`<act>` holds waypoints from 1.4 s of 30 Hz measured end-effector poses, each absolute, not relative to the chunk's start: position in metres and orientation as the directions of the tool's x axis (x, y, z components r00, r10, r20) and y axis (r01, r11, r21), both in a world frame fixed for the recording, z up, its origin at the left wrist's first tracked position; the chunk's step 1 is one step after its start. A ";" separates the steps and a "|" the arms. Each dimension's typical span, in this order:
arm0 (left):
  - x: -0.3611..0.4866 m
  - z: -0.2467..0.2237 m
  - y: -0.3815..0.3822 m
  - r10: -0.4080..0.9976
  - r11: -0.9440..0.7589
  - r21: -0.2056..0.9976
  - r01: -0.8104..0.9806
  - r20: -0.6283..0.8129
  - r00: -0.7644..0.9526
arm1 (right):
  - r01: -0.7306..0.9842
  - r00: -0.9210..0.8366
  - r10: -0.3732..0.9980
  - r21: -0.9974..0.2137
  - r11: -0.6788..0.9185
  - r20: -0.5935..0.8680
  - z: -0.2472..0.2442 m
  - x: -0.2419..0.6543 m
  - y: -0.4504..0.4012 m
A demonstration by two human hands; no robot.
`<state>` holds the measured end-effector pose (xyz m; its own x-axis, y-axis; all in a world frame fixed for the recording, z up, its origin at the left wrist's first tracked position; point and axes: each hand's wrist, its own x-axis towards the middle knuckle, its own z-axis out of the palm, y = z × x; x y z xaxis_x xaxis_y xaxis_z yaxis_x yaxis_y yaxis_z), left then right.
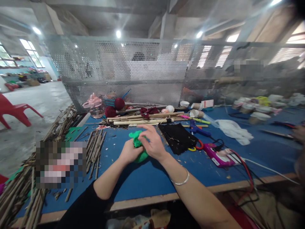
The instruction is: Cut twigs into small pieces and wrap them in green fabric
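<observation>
Over the blue tabletop, my left hand (130, 152) is closed around a bright green, soft bunched piece (135, 137), perhaps cloth or yarn; its exact kind does not show. Part of the green hangs out below my fingers. My right hand (154, 141) comes in from the other side, its thumb and bent fingers pressed against the upper part of the same green piece. A silver bangle (182, 178) circles my right wrist. Close by on the right lies a black cloth (177, 136), with scissors with red and yellow handles (199, 145) partly under it.
A blue glue gun (199, 129) and a purple box with cables (218, 156) lie to the right. Dry sticks (94, 149) cover the left side. Wooden rods, dark red balls (119, 103) and paper cups line a perforated metal screen (145, 73). Another person's hand (299, 133) shows far right.
</observation>
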<state>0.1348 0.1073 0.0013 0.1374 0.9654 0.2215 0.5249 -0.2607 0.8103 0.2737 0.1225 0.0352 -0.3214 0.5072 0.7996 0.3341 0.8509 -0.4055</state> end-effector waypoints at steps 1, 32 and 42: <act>0.135 0.001 0.107 0.971 -0.240 0.825 0.512 0.204 0.127 | 0.329 -0.228 0.529 -0.447 0.832 0.817 0.036 0.276 0.123; 0.119 -0.004 0.122 0.965 -0.263 0.951 0.160 0.262 0.029 | -0.072 -0.678 0.735 -0.997 -0.029 0.027 -0.003 0.265 0.139; 0.128 0.011 0.111 0.975 -0.166 0.974 -0.155 0.139 -0.173 | -0.305 -0.671 0.739 -0.931 -0.201 0.060 -0.018 0.258 0.146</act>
<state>0.1284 0.1112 0.0108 -0.1729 0.9751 0.1391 -0.1547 -0.1663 0.9739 0.2576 0.1457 -0.0178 -0.6705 0.7394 0.0599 -0.3047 -0.2008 -0.9310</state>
